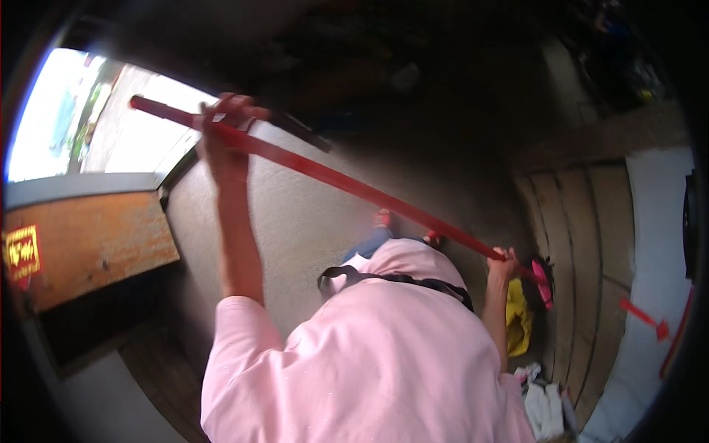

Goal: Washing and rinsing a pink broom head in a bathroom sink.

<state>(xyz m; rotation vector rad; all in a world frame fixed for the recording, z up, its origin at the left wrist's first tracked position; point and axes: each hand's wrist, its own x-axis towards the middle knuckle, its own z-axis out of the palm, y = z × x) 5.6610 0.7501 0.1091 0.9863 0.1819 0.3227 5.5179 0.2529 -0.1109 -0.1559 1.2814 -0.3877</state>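
A long red pole (347, 181) runs slantwise across the view, from its upper left end down to the right. My left hand (229, 118) is raised high and closed round it near the upper end. Beside those fingers a dark, narrow strip (299, 131) points right; I cannot tell whether the hand holds it too. My right hand (504, 263) grips the pole lower down, close to its other end. That lower end passes near a pink item (543, 284) and a yellow cloth or bag (519, 317).
On the left stands an orange-brown wooden panel (96, 244) below a bright opening (111, 118). Wooden boards (583, 273) and a pale wall (657, 244) with red decorations are on the right. White cloth (545, 410) lies at the lower right. Grey floor (288, 214) stretches around my feet.
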